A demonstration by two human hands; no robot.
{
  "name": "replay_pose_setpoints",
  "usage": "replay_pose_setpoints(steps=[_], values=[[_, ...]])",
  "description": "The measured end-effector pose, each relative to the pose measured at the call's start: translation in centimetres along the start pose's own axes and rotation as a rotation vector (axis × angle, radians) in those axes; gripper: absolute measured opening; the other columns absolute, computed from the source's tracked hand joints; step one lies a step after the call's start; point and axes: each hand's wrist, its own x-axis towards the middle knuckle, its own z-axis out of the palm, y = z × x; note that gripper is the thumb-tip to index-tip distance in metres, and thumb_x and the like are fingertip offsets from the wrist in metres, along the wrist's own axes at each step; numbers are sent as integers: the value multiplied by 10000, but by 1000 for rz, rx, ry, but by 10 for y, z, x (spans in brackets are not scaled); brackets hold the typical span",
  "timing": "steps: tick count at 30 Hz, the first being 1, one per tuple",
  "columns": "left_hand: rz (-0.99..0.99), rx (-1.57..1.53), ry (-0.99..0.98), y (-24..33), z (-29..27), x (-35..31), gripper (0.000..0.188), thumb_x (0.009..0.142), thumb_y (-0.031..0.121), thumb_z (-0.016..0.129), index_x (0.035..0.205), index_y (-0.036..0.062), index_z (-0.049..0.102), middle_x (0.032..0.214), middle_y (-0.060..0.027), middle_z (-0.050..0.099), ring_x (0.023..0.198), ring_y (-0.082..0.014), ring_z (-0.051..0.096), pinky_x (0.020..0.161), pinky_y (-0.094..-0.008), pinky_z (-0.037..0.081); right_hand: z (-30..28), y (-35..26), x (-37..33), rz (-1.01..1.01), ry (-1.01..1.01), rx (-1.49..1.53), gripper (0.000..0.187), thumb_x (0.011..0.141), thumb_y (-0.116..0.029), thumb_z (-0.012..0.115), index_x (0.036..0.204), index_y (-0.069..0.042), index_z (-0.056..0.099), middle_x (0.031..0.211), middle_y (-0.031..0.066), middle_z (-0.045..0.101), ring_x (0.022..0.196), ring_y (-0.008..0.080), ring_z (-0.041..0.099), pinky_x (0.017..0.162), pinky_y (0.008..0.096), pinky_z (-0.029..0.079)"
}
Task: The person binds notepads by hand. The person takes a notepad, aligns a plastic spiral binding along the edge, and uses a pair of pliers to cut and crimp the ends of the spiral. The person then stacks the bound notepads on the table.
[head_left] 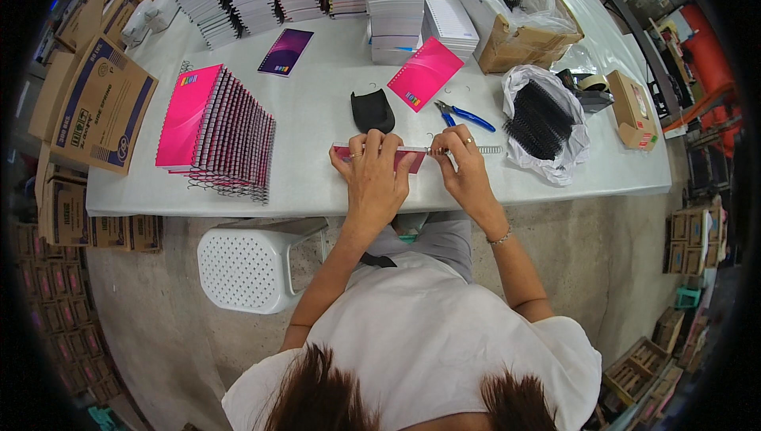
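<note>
A pink-covered notebook (418, 160) stands near the table's front edge, its punched edge facing up. My left hand (372, 173) grips it, with fingers over the top and the thumb on the near side. My right hand (462, 168) pinches a metal spiral coil (491, 149) at the notebook's right end; part of the coil sticks out to the right past the fingers. Just beyond lie a black curved holder (372, 110), blue-handled pliers (469, 118) and a loose pink cover (426, 72).
Bound pink notebooks (230, 130) are stacked at left, near a purple cover (286, 52). Tall page stacks (395, 11) stand at the back. On the right are black coils (541, 120) in white wrapping, a cardboard box (523, 44) and a tape dispenser (592, 96). A white stool (246, 268) is below.
</note>
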Motion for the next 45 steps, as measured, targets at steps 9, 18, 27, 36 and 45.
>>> replay_pose_setpoints(steps=[9,18,27,36,45], values=[[-29,-2,18,3,1,-1,263,935,311,665,1091,100,647,1104,-51,522,1170,-286,455,1057,-703,208,-11,-9,6,-66,-96,-41,260,845,112,635,1071,-15,620,1069,166,553,1015,356,560,886,414,461],[-49,-2,79,8,2,-1,258,903,303,693,1065,109,641,1090,-52,531,1171,-302,463,1045,-704,228,-12,-4,2,-104,-94,-94,209,882,-7,675,1088,-17,644,1086,143,575,1028,349,558,912,414,449],[-25,5,99,9,5,-3,246,922,297,675,1077,111,635,1103,-61,524,1183,-310,450,1034,-713,232,-8,-9,6,-109,-111,-232,188,952,-93,630,1139,-71,619,1038,100,579,1001,296,546,952,416,371],[-23,8,93,9,5,-3,242,939,294,655,1094,110,629,1102,-67,523,1184,-312,447,1022,-711,234,-1,-13,9,-140,-82,-277,170,926,-97,647,1093,-76,625,1028,83,586,998,289,546,985,434,346],[-43,26,85,6,10,-4,252,957,300,646,1141,130,620,1144,-51,531,1193,-289,455,1025,-696,238,10,-9,8,-29,24,2,135,913,-86,679,1031,-40,634,977,118,599,973,319,568,888,416,419]])
